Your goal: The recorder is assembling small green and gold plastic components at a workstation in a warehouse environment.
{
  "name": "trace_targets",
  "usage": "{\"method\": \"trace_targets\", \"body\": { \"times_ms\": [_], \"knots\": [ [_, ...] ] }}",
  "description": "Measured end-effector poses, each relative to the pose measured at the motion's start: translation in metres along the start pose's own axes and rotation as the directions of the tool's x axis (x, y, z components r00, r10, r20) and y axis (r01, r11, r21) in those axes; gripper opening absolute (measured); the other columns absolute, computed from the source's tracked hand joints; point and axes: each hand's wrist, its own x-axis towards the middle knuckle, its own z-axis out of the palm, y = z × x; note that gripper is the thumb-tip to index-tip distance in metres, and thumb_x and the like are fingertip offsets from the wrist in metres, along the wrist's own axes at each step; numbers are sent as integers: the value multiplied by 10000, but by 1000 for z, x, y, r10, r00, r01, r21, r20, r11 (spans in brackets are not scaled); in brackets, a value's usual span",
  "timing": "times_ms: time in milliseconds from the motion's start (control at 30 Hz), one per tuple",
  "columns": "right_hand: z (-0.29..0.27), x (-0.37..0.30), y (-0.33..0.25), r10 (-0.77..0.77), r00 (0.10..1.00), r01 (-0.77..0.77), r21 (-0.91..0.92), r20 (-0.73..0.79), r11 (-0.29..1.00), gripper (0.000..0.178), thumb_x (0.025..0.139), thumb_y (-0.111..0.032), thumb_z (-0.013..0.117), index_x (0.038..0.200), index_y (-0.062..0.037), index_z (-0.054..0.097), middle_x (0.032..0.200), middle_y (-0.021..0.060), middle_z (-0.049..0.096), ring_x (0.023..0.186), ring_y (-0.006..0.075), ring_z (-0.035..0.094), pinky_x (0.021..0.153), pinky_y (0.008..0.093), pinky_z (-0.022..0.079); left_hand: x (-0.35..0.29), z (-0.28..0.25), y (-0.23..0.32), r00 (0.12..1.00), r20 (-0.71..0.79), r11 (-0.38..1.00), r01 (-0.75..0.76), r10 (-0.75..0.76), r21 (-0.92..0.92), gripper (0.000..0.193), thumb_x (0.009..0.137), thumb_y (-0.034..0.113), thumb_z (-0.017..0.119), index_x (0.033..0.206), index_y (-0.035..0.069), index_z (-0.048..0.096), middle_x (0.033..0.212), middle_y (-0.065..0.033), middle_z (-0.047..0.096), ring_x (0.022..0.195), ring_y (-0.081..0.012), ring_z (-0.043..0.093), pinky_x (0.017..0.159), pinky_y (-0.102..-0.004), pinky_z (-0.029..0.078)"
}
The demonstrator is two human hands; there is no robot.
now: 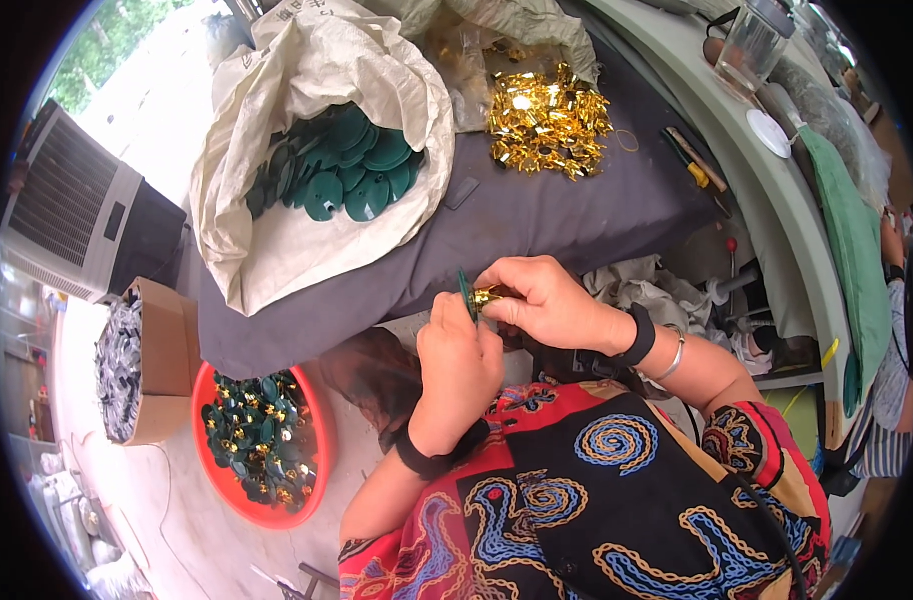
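Observation:
In front of my chest, my left hand (459,352) pinches a dark green round disc (466,290), which stands nearly edge-on. My right hand (555,305) has its thumb and fingers closed on a small shiny gold metal piece (486,297), which meets the disc's right face. Beyond my hands, on a table with a grey cloth (507,215), an open off-white woven sack (239,240) holds many green discs (352,165). To its right lies a heap of gold pieces (549,122). My fingers partly hide where disc and gold piece touch.
At lower left, an orange-red basin (324,450) holds green discs with gold pieces. Beside it stands a cardboard box (167,360); behind is a grey louvred machine (72,195). Tools with a yellow part (697,172) lie at the table's right. A clear jar (755,48) stands farther right.

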Motion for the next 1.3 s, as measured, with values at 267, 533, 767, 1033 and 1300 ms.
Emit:
{"method": "trace_targets", "body": {
  "times_ms": [267,533,767,1033,1300],
  "knots": [
    [17,-4,3,423,906,-379,449,2,809,170,880,-109,589,909,56,617,709,84,635,581,124,619,515,268,516,-9,8,-17,996,14,987,-88,87,135,233,741,13,585,950,-26,489,823,-208,514,621,-419,558,527,-499,441],
    [3,-8,5,-423,898,406,-591,117,697,347,803,-147,642,1077,24,516,850,125,517,740,287,604,582,358,508,2,-10,-3,830,273,624,549,-486,-556,146,836,-6,519,958,-10,600,649,-49,606,489,-73,522,422,-224,385],
    [-12,-8,11,-560,775,569,-709,293,417,248,716,-112,593,918,11,519,722,61,481,641,198,590,543,296,506,2,-13,-3,804,420,530,594,-422,-605,151,824,-19,491,947,-24,578,645,-41,586,476,-76,505,436,-228,382],
    [16,-14,13,-352,935,312,-594,51,742,244,819,-88,602,997,28,482,727,115,526,599,281,597,507,367,495,-9,-7,-10,937,191,790,350,-293,-504,168,805,-67,489,947,-38,575,691,-19,582,522,-76,548,472,-230,428],
    [42,10,10,344,936,-304,320,-78,897,177,904,-126,564,860,45,549,669,119,597,604,174,572,554,332,452,-8,-3,-21,993,-90,994,-74,82,83,196,689,-75,563,850,-29,461,765,-205,476,597,-405,524,490,-478,412]
  ]
}}
